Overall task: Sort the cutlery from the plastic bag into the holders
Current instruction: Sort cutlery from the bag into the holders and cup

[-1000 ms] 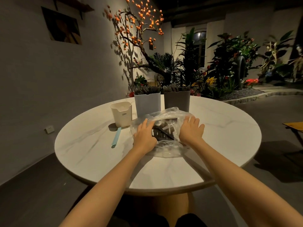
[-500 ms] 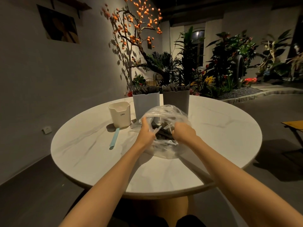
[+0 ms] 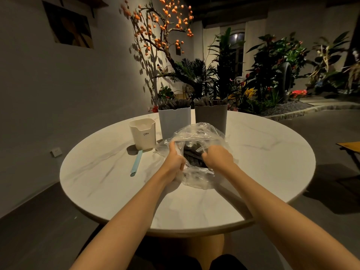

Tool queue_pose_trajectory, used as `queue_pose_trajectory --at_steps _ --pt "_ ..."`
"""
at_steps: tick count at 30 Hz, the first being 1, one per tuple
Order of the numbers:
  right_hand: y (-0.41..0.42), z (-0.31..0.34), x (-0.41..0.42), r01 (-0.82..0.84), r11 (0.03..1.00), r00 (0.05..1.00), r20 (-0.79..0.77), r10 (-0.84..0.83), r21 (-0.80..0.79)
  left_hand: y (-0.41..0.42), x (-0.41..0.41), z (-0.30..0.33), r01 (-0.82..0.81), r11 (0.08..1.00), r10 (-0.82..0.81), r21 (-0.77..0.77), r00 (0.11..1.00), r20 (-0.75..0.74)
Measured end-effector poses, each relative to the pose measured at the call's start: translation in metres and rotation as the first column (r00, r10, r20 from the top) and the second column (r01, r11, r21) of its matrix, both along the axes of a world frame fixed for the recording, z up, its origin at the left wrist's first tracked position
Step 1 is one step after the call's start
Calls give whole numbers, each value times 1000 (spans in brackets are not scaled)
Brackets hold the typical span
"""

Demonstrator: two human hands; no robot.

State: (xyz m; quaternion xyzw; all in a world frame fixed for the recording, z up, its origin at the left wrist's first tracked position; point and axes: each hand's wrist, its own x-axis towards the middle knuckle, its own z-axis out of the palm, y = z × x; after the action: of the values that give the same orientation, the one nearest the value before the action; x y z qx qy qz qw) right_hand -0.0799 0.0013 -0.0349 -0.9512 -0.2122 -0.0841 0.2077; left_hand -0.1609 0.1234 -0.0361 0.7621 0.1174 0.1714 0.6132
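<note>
On round marble table (image 3: 263,152), both hands grip plastic bag (image 3: 196,133) before indoor plants (image 3: 272,61)

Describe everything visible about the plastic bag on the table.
The plastic bag is clear, thin and crumpled, lying on the round white table in front of two tall holders. Its mouth is pulled open toward the person: the left hand grips one edge, the right hand the other. Dark cutlery shows inside.
</note>
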Motion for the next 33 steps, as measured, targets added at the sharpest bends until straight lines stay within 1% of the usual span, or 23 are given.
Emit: queue_pose_trajectory --at_steps 2,5,10,13,14,16,19,21,23,25,29,33 --pt "6 0 3 -58 998 997 -42 59 6 1 0 0 8 999 -9 -44 1000 -7" --pt "14 -2 5 -116 993 992 -53 116 -9 0 -1 0 34 995 -36 -92 999 -17" --pt "25 5 0 -151 989 986 -65 151 1 2 2 -4 54 992 -57 -117 998 -20" --pt "30 3 1 -156 986 978 -148 146 -58 1 4 -9 28 977 -27 -212 1000 6" --pt "32 0 3 -138 988 976 -179 123 -74 1 6 -11 -1 977 5 -213 1000 18" --pt "33 -1 6 -114 989 975 -200 95 -89 6 15 -15 -62 988 70 -143 996 52" --pt "29 7 7 -140 981 971 -215 109 -134 22 33 -31 -132 991 132 2 989 64" --pt "26 13 6 -160 977 967 -220 126 -144 17 25 -22 -165 986 164 11 985 61" --pt "25 15 8 -164 974 970 -206 131 -155 12 19 -15 -191 980 187 58 980 72" --pt "27 14 7 -173 970 973 -179 142 -171 9 15 -10 -231 965 221 124 971 90" --pt "32 11 6 -162 952 984 -111 137 -261 7 13 -11 -352 910 323 220 933 159" --pt "31 14 13 -151 950 983 -145 115 -274 6 13 -12 -424 863 364 276 899 243"
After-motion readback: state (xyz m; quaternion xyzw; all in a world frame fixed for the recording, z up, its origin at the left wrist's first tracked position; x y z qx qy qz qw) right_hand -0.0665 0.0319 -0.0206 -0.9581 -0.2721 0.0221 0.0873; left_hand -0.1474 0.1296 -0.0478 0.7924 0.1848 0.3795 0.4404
